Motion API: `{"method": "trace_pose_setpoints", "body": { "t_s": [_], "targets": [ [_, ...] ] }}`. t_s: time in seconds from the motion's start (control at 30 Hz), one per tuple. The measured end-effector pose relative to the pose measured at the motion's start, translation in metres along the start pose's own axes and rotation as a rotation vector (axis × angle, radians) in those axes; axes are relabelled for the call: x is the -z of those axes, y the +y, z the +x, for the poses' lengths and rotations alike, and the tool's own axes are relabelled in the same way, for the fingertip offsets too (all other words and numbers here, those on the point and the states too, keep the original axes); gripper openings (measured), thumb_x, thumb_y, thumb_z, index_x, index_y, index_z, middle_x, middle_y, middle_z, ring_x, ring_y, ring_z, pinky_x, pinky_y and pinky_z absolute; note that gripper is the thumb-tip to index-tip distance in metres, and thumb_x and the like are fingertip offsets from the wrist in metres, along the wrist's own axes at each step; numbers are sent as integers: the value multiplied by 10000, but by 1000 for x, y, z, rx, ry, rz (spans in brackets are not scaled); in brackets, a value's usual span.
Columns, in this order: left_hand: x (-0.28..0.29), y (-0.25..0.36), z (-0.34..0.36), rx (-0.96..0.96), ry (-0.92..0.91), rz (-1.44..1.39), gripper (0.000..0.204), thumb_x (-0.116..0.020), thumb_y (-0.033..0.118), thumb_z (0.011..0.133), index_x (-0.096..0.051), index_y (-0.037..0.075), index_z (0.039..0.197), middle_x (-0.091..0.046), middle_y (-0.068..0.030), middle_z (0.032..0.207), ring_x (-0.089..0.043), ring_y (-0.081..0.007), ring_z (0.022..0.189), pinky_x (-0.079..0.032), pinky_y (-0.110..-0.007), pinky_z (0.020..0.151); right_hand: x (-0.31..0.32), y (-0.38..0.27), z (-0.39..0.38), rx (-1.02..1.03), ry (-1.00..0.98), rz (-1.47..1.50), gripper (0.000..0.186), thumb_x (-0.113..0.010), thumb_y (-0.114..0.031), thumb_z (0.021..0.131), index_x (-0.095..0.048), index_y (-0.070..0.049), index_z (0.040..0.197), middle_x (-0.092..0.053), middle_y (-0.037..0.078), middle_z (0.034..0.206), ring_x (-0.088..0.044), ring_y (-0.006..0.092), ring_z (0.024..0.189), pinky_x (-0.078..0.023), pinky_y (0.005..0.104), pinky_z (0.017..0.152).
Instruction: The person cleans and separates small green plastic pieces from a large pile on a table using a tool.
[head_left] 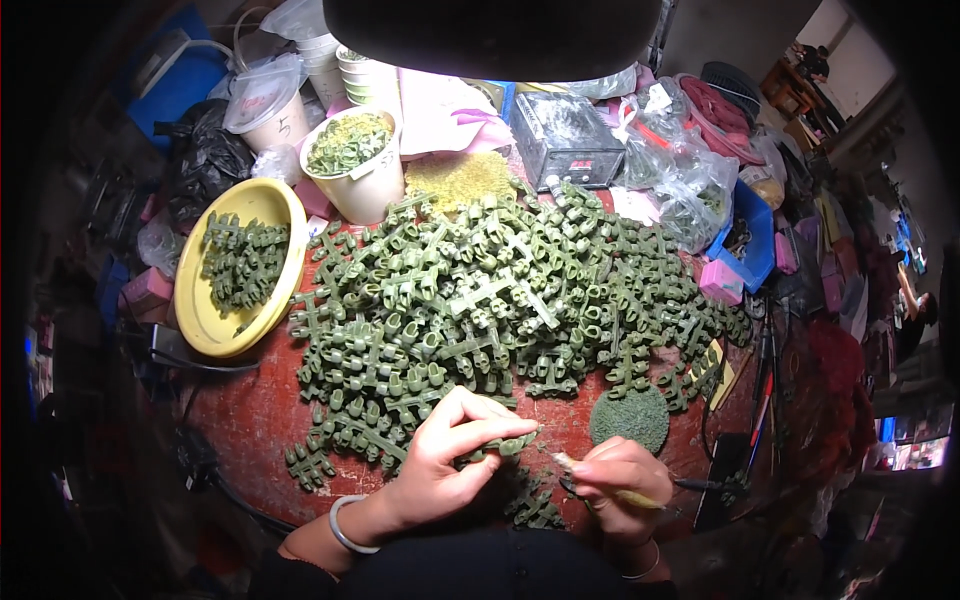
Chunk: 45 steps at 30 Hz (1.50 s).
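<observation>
My left hand (455, 452), with a pale bangle at its wrist, pinches a small green branched piece (510, 445) between thumb and fingers. To its right, my right hand (622, 485) is closed round a slim pen-like tool (640, 499) with a yellowish handle. The tool's pale front end points at the green piece, with a small gap between them. Beyond both hands rises a big heap of similar green branched pieces (480, 290), each with rows of small cup-like stubs. A few more green pieces (535, 503) lie close below my hands.
A round green pad (629, 420) lies beyond my right hand on the red tabletop (250, 430). At left a yellow basin (290, 290) holds green pieces, near a filled white bucket (370, 195). A dark control box (565, 140), plastic bags (690, 190) and a blue bin (757, 240) stand behind.
</observation>
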<state>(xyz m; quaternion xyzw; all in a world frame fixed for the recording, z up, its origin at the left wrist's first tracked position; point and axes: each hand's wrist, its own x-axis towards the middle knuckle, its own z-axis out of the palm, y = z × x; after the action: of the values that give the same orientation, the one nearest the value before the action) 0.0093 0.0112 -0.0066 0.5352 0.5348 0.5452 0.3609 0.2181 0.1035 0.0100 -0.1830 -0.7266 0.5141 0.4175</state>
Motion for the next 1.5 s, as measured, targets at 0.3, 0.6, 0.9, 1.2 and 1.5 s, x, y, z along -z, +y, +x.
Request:
{"method": "trace_pose_setpoints", "body": {
  "t_s": [0.3,0.6,0.9,1.2,1.5],
  "targets": [
    [2,2,1,46,-34,-79,440,-606,-71,780,-712,78,1180,-602,-74,1044,-575,-209,1011,-453,-334,936,0,1,-1,-27,23,48,202,-778,-36,813,-729,-2,1005,-695,85,857,-639,190,715,-502,300,645],
    [-3,9,2,476,-53,-743,322,-620,24,954,-610,-1,1274,-507,-47,1100,-551,-113,963,-516,-270,895,0,3,-1,-29,124,-43,197,-781,-48,809,-730,-3,994,-681,102,828,-644,201,723,-504,303,646],
    [3,4,3,179,-114,-127,326,-691,13,881,-696,58,1205,-547,-17,939,-511,-122,925,-450,-266,841,-2,-3,4,-44,-1,-108,228,-786,2,787,-726,6,1008,-672,95,794,-624,202,685,-503,299,634],
    [1,1,0,86,-41,-73,426,-669,-38,780,-716,87,1184,-559,-27,943,-515,-164,890,-432,-283,847,-6,-5,4,-12,58,-257,226,-762,32,798,-719,0,1017,-665,87,823,-630,188,687,-518,289,630],
    [-3,7,-1,97,-42,-39,376,-685,-103,707,-728,18,1060,-497,-32,915,-532,-159,886,-439,-288,841,-9,-4,4,-86,-55,-410,326,-767,28,793,-721,-61,1103,-626,72,822,-616,169,705,-500,267,625]
  ]
}}
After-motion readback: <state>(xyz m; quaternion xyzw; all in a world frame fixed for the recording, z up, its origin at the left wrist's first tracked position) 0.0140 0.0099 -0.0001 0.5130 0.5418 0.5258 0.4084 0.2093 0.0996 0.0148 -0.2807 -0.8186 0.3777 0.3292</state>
